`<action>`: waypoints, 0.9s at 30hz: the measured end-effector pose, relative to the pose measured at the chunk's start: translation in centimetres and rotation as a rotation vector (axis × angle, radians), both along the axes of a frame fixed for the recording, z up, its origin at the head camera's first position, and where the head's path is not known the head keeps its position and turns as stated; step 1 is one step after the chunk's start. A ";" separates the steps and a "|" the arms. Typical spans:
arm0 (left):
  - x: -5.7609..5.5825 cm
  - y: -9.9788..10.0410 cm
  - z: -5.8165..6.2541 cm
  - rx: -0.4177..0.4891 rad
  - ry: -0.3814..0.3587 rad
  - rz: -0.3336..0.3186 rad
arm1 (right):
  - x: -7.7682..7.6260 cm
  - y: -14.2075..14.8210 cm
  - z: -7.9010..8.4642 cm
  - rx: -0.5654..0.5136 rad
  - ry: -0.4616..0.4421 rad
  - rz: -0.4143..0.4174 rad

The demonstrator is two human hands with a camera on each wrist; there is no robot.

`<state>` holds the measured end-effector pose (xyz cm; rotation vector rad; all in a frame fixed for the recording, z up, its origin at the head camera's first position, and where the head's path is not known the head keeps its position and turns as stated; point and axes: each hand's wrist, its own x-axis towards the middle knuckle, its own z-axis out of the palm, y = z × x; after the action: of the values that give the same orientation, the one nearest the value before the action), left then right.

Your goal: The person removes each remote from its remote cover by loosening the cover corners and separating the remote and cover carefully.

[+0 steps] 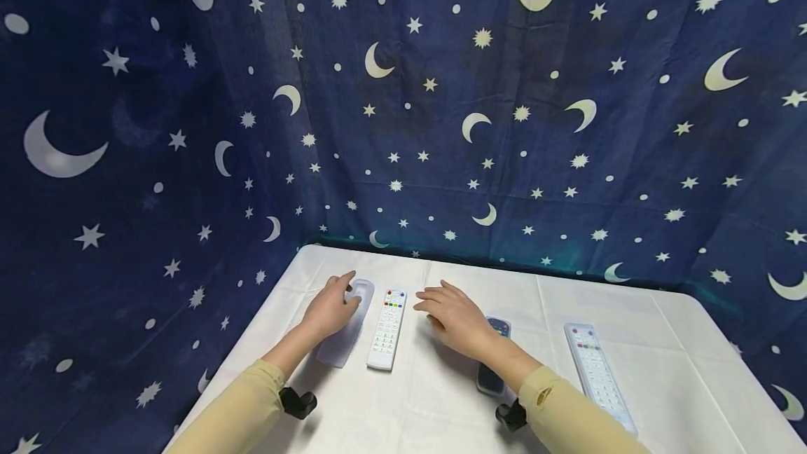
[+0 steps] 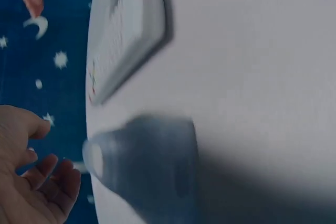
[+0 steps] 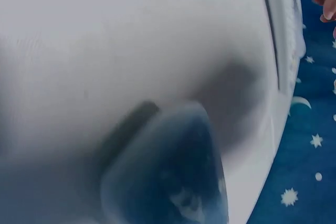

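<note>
My left hand (image 1: 328, 308) hovers over a translucent remote control cover (image 1: 342, 342) with its fingers loosely bent. In the left wrist view a gap shows between that hand (image 2: 31, 171) and the cover (image 2: 152, 166). A white remote control (image 1: 387, 331) with coloured buttons lies between the two hands, buttons up. My right hand (image 1: 459, 321) is held above the table just right of it, fingers extended and holding nothing. Partly hidden under the right forearm is a dark remote control (image 1: 490, 378) in a clear cover, blurred in the right wrist view.
Another white remote control (image 1: 597, 373) in a clear cover lies to the right, beside the right sleeve. Everything lies on a table (image 1: 435, 412) with a white cloth. A dark blue curtain (image 1: 435, 118) with moons and stars hangs behind and at the left.
</note>
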<state>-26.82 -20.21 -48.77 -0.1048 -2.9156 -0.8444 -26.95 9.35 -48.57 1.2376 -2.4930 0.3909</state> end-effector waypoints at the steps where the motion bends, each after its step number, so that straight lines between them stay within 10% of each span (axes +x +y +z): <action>1: 0.2 0.5 0.2 0.017 0.010 -0.016 | -0.1 0.4 0.2 -0.016 0.000 -0.008; 11: 2.2 5.6 2.4 0.180 0.028 -0.286 | 0.5 5.3 1.9 -0.108 -0.106 -0.236; 27: 3.2 11.6 2.2 0.275 -0.193 -0.530 | 3.3 10.8 0.9 -0.241 -0.610 -0.528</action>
<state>-23.65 -8.62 -46.57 -0.8421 -2.9419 -1.3875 -23.64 20.13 -47.68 0.3574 -3.0044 1.0001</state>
